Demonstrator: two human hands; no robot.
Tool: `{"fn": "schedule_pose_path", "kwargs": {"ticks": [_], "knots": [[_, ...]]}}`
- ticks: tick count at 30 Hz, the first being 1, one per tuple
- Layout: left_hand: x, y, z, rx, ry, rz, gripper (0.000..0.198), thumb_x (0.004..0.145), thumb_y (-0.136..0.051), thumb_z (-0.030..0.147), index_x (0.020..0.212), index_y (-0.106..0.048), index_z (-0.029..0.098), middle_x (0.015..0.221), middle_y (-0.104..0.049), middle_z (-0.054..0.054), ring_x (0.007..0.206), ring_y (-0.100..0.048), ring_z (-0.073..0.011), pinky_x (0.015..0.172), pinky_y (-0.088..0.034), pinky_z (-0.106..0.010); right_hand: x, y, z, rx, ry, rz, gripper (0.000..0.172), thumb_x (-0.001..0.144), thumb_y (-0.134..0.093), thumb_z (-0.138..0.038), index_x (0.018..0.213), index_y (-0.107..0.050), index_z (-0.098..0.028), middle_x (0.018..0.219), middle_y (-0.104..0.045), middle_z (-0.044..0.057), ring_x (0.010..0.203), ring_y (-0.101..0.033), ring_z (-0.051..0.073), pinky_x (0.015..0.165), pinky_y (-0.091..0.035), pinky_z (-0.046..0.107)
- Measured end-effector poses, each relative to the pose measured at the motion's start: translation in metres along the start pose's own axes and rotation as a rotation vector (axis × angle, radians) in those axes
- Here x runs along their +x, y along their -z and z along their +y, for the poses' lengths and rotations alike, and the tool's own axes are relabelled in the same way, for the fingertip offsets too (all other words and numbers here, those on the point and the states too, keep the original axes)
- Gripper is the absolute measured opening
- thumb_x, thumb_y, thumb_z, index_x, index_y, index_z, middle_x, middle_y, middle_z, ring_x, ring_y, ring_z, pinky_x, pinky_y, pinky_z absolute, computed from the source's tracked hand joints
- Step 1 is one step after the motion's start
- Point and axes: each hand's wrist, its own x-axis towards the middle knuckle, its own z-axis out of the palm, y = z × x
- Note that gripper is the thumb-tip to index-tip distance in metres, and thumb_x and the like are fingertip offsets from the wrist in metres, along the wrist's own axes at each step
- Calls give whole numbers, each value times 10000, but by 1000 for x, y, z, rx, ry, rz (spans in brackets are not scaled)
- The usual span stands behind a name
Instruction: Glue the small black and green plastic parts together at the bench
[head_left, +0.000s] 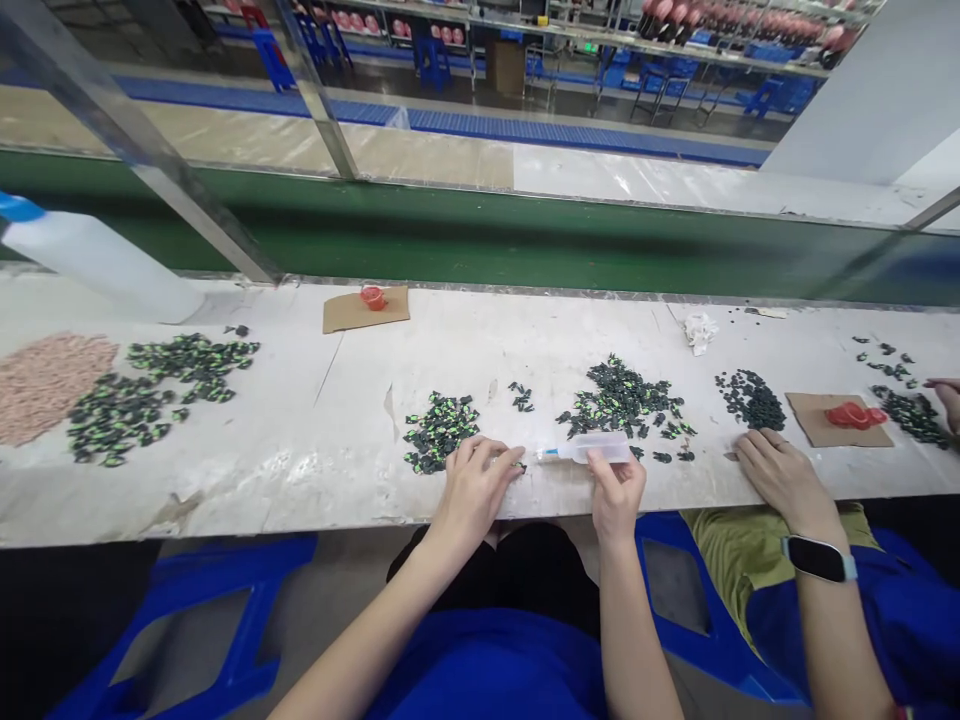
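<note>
The person's left hand (480, 480) reaches in from about 7 o'clock, back of the hand uppermost, wrist over the table edge. Its fingers are bent and bunched rather than spread, with thumb and forefinger meeting on a small dark piece (520, 466) at the hand's 2 o'clock. Whether that piece also touches the worktable (315, 490) is too small to tell.

The right hand (619, 490) comes up almost straight from 6 o'clock. Thumb and fingers pinch a translucent squeeze bottle (600, 448), which lies nearly level with its blue tip (552, 454) aimed at 9 o'clock, towards the left fingertips and near them.

A pile of dark and green pieces (441, 435) sits at the left hand's 11 o'clock, just beside the knuckles; a small cluster (521, 397) lies at its 1 o'clock. A larger heap (622, 392) spreads at the right hand's 12 o'clock, behind the bottle. Further out at the left hand's 11 o'clock, a red cup (373, 297) stands on cardboard (337, 316).

At the right hand's 3 o'clock, well apart, a co-worker's hand (780, 478) rests palm down, fingertips near black bits (752, 400).
</note>
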Motion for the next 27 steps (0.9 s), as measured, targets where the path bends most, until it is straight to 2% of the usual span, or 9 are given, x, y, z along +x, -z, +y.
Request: {"fn": "schedule_pose_path", "kwargs": {"ticks": [3,5,8,11,18,27], "knots": [[-1,0,-6,-68,-27,-14,254,886,-605,207,1139,-602,221,1029,-710,-65,1037,-566,-256,805,-404,-367,-9,3,8,-74,28,68,289,743,-643,-449,709,-610,-164,597,-622,21,507,-569,155,480,-448,263],[-1,0,-8,-139,-41,-53,296,894,-580,178,1184,-563,232,1063,-719,-52,1062,-587,-238,832,-413,-364,-17,2,12,-172,74,75,277,763,-622,-438,745,-609,-162,593,-611,22,494,-560,154,472,-446,266],[1,-1,-9,-223,10,-93,435,889,-573,143,1294,-461,255,1058,-736,-30,1061,-621,-210,852,-416,-359,-28,-2,16,-245,106,62,254,748,-645,-403,808,-624,-157,602,-612,21,490,-555,154,476,-451,269],[3,-4,-8,-279,90,-97,514,874,-604,144,1330,-400,265,963,-762,-2,1021,-658,-198,867,-406,-366,-33,-4,17,-279,120,63,227,723,-674,-380,785,-626,-166,541,-570,-14,432,-504,133,448,-427,258],[2,-9,-11,-323,167,-92,532,854,-647,189,1320,-401,264,919,-772,3,997,-684,-201,871,-392,-378,-30,-8,14,-450,273,34,241,741,-655,-393,654,-559,-189,446,-482,-54,381,-457,109,420,-409,233],[2,-5,-8,-318,194,-108,489,856,-649,201,1291,-431,252,919,-776,-8,1009,-683,-208,882,-352,-397,-28,-13,5,-509,340,37,236,760,-634,-357,628,-518,-199,435,-467,-60,354,-439,100,383,-387,213]]}}
